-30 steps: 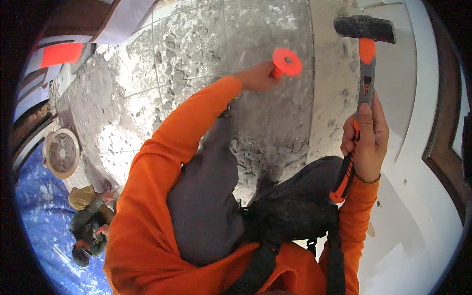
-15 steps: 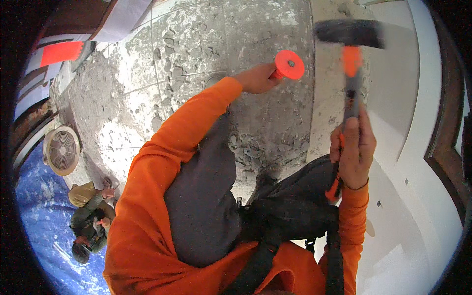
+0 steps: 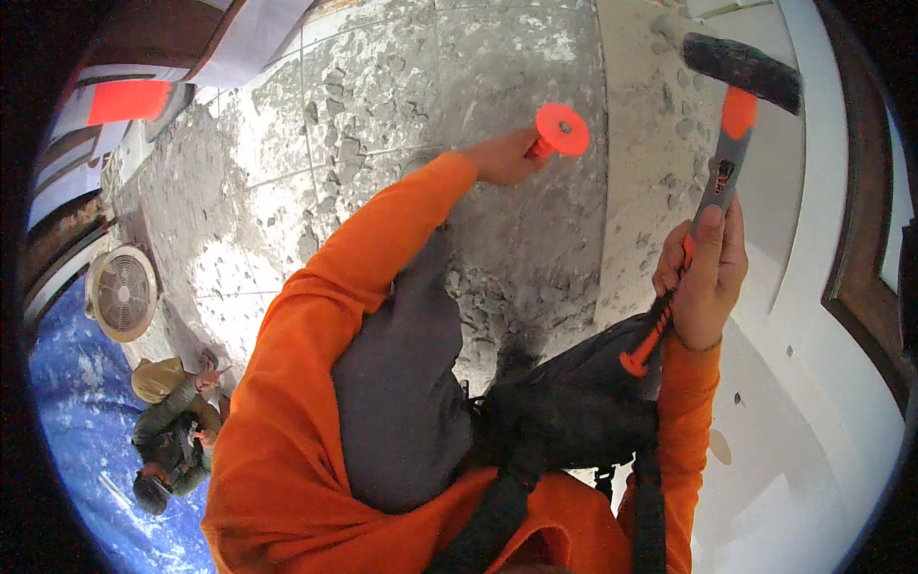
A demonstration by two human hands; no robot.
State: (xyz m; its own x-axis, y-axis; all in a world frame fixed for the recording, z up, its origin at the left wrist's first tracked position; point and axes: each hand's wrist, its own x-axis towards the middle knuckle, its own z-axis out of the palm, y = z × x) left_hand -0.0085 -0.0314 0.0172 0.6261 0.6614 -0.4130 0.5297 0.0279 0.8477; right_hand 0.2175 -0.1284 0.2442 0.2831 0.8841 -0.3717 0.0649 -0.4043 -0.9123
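My left hand (image 3: 510,157) is closed around the grip of a chisel (image 3: 561,129), whose round orange hand guard faces up. The chisel's blade is hidden beneath the guard and my fingers. On the right, my right hand (image 3: 706,273) grips a hammer (image 3: 742,75) by its grey and orange handle. Its black head is raised, up and to the right of the chisel and apart from it. Under the chisel lies a grey, dusty tiled floor (image 3: 535,220), with mortar patches and broken chips.
A pile of rubble (image 3: 492,297) lies near my feet. At the left stand a round fan (image 3: 121,293) and a crouching person (image 3: 177,430) beside a blue tarp (image 3: 72,383). A white wall (image 3: 813,383) runs along the right.
My right hand has moved the hammer rightward, its head now farther from the chisel and tilted. My left hand and the chisel have barely shifted.
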